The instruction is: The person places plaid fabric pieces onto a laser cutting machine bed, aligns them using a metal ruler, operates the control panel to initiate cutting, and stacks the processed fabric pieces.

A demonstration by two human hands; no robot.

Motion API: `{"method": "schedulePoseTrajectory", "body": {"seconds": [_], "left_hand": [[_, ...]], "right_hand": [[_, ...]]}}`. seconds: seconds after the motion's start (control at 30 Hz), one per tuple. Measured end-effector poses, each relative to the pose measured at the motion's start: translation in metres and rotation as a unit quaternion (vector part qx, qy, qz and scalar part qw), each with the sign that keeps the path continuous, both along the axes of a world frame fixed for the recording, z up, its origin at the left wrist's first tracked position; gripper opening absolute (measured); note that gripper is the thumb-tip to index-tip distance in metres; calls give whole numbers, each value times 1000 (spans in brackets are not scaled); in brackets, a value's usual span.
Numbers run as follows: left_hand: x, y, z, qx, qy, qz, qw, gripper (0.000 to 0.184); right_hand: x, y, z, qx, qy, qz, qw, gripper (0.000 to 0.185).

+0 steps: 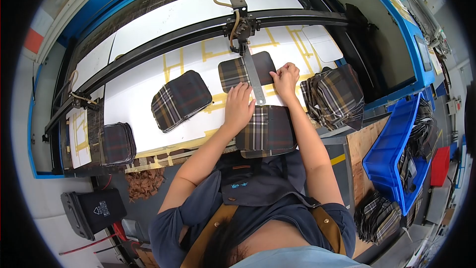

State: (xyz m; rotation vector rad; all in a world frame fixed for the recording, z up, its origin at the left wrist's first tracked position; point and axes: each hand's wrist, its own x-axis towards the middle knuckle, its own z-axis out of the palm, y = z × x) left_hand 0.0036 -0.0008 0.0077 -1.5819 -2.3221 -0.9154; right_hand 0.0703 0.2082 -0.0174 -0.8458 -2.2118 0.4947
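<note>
A plaid fabric piece (pixel 230 73) with rounded corners lies flat on the white machine bed, below the cutting head. Across it runs a metal ruler (pixel 254 77), its upper end by the head. My left hand (pixel 238 105) rests with fingers stretched along the piece's lower left edge, beside the ruler. At the right edge, my right hand (pixel 286 82) has its thumb and fingertips pinched on the fabric. Close to my body, a stack of plaid pieces (pixel 267 131) sits on the front edge of the bed, partly under my left hand.
More plaid stacks lie on the bed: one left of centre (pixel 181 99), one far left (pixel 118 144), one at right (pixel 337 94). The black gantry beam (pixel 173 34) spans above. A blue bin (pixel 391 156) with plaid pieces stands at right; a black box (pixel 94 211) is lower left.
</note>
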Motion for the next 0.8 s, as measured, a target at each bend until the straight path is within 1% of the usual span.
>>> {"method": "schedulePoseTrajectory", "body": {"seconds": [0.23,0.33,0.57,0.67,0.77,0.8], "left_hand": [[3,1,-1,-16,10,12,1000,45],[1,2,-5,-12,24,9,1000,50],[0,-1,-2,-7,-3,-4,1000,48],[-1,0,-1,-2,-2,-6,1000,48],[0,1,1,9,3,-7,1000,50],[0,1,0,15,6,-6,1000,51]], "right_hand": [[4,0,5,-9,11,3,1000,26],[6,1,4,-10,11,2,1000,25],[4,-1,3,12,13,-8,1000,26],[5,-4,8,12,2,-4,1000,23],[3,-10,20,26,23,-16,999,36],[2,-14,25,66,15,-1,998,52]]}}
